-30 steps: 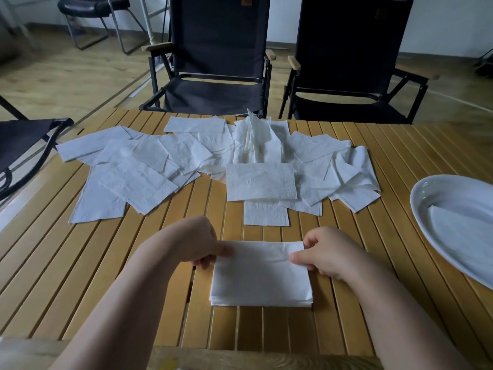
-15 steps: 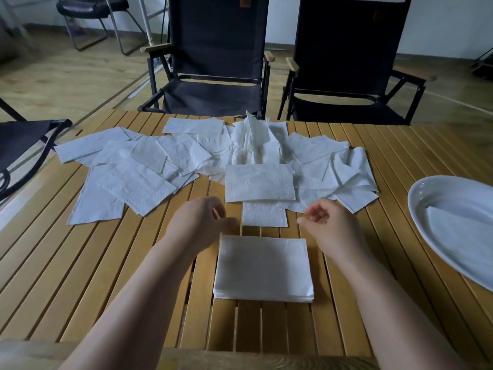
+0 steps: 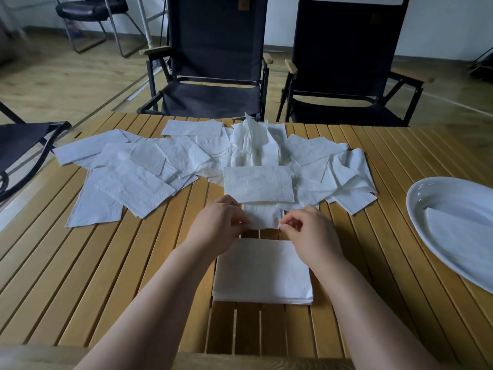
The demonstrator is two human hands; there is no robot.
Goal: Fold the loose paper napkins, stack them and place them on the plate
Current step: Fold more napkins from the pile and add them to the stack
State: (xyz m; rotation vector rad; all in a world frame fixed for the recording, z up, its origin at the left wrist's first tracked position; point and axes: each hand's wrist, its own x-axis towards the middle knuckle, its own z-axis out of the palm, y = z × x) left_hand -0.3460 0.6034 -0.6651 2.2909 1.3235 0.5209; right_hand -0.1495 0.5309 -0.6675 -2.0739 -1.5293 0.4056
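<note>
place: office-like room | cues: slatted table (image 3: pixel 106 263), folding chairs (image 3: pixel 213 49), office chair (image 3: pixel 88 12), wood floor (image 3: pixel 66 84)

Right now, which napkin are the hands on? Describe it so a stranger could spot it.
On the wooden table, look between the spread of loose napkins and the folded stack nearer the person. The napkin there pokes out from under a wider sheet, and it alone is pinched at both near corners by the left hand and right hand.
</note>
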